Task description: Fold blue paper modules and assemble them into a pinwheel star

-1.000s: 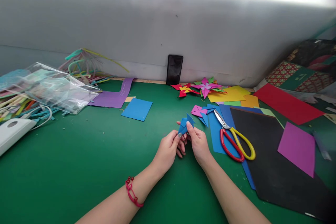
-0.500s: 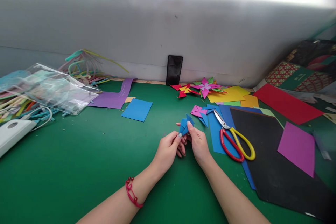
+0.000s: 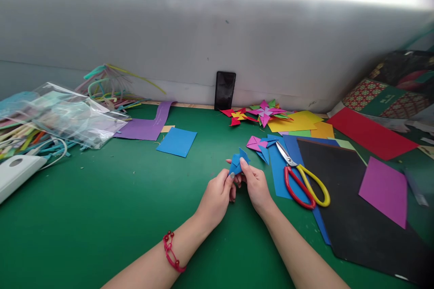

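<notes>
A small folded piece of blue paper [image 3: 237,162] is pinched between both hands above the green tabletop. My left hand [image 3: 217,196] grips its lower left corner between thumb and fingers. On the right side, the thumb of my right hand [image 3: 256,185] presses on its face, the fingers lying behind and partly hidden. Just beyond, to the right, lie pink and blue folded paper pieces [image 3: 257,143]. Scissors [image 3: 298,174] with one red and one yellow handle rest on blue and black sheets. Left of the hands a flat blue paper square [image 3: 177,142] lies on the table.
A black phone [image 3: 225,90] leans against the wall. Folded paper flowers [image 3: 266,112] and yellow sheets lie beside it. Purple paper [image 3: 144,128], a clear plastic bag [image 3: 84,117] and a white power strip [image 3: 18,171] are on the left. A black sheet [image 3: 342,198] spreads on the right.
The folded blue paper has shifted very slightly to the left and tilted a little in the hands. Both hands keep their hold, with the left fingers drawn in slightly.
</notes>
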`<action>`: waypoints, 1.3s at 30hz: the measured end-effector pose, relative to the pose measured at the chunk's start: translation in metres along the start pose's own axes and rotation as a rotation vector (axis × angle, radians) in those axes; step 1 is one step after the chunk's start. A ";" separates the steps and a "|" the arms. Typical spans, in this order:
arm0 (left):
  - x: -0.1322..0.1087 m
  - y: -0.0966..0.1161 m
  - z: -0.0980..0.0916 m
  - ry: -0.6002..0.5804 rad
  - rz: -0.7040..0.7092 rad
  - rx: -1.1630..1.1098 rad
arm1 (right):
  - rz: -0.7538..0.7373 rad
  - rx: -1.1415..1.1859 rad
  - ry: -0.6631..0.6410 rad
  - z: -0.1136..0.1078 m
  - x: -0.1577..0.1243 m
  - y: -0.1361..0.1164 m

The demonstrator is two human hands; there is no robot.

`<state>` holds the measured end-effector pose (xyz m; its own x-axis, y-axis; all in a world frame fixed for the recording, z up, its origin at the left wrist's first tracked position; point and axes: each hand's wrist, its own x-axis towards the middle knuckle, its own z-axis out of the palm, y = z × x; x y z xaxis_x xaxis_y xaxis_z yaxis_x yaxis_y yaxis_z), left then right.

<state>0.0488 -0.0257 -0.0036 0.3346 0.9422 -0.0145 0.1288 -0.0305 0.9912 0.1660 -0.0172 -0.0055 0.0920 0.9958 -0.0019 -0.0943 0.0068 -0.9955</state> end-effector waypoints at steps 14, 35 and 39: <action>0.003 -0.004 -0.001 0.001 -0.049 -0.168 | -0.014 0.004 -0.018 -0.001 0.001 0.004; 0.009 -0.006 -0.001 -0.037 -0.052 -0.239 | -0.048 -0.119 -0.024 0.001 -0.002 0.003; 0.009 -0.007 -0.001 -0.027 -0.068 -0.262 | -0.077 -0.180 -0.004 0.001 -0.003 0.005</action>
<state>0.0504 -0.0166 -0.0109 0.3585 0.9299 -0.0818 -0.0928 0.1227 0.9881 0.1645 -0.0196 -0.0105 0.0884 0.9933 0.0747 0.0912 0.0666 -0.9936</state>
